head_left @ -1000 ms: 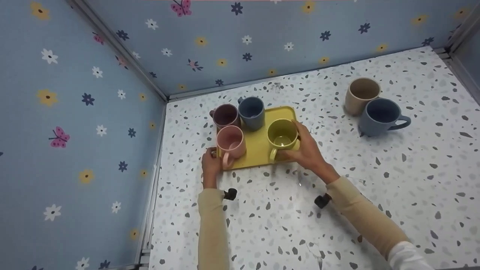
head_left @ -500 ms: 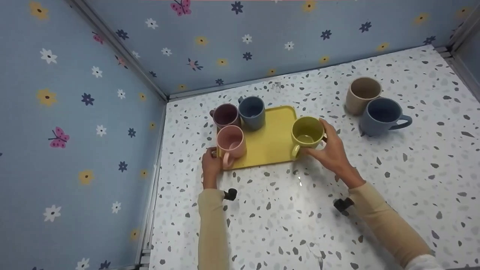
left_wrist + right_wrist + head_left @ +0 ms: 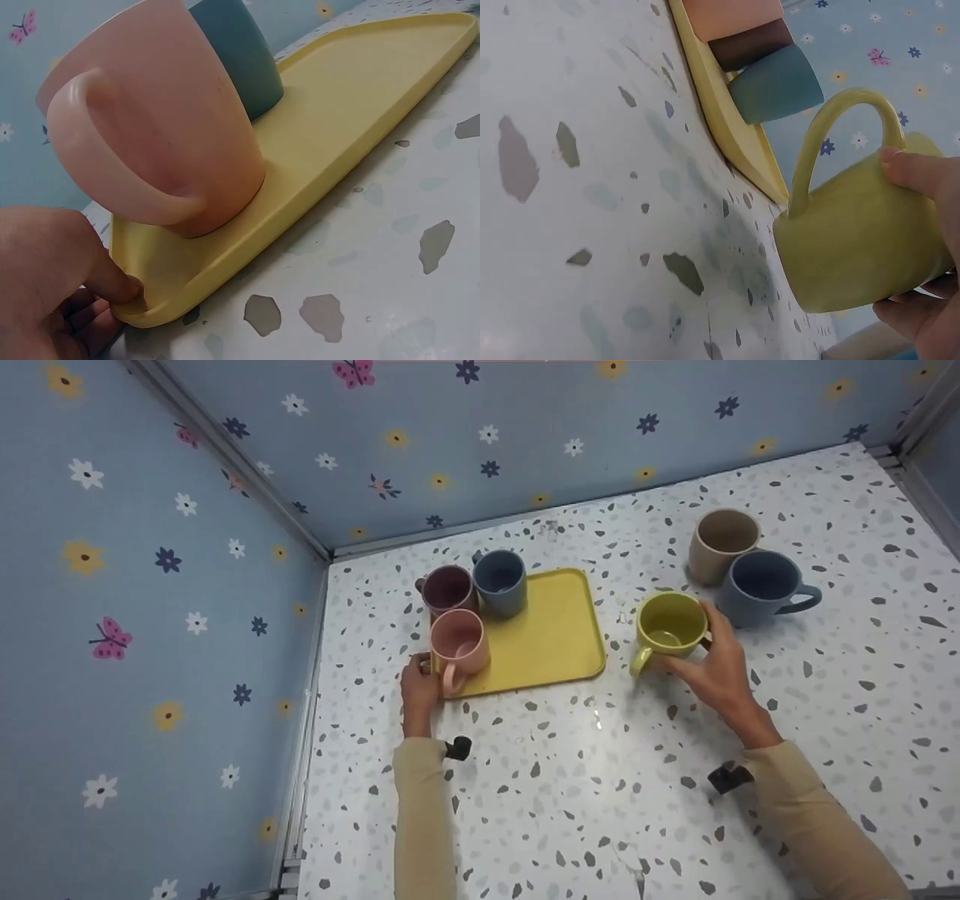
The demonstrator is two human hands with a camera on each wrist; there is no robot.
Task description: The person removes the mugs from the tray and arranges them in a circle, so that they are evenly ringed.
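Note:
My right hand [image 3: 720, 679] grips a yellow-green mug [image 3: 862, 232] round its body, thumb near the handle. The mug hangs over the table just right of the yellow tray [image 3: 547, 637], with its shadow on the tabletop below. At the tray's near left corner, my left hand [image 3: 52, 285] pinches the rim, thumb over the edge and fingers curled outside it. A pink mug [image 3: 165, 120] stands on the tray close to that hand, its handle toward me. Behind it on the tray are a dark plum mug [image 3: 450, 592] and a blue mug [image 3: 502, 585].
Right of the held mug, a beige mug [image 3: 712, 559] and a second blue mug [image 3: 750, 604] stand together on the speckled table [image 3: 540, 810]. A flowered blue wall [image 3: 420, 450] closes off the back, and another wall panel [image 3: 165, 675] rises along the left.
My right hand has carried the yellow-green mug rightward from over the tray to beyond its right edge. The left hand and the other mugs have stayed put.

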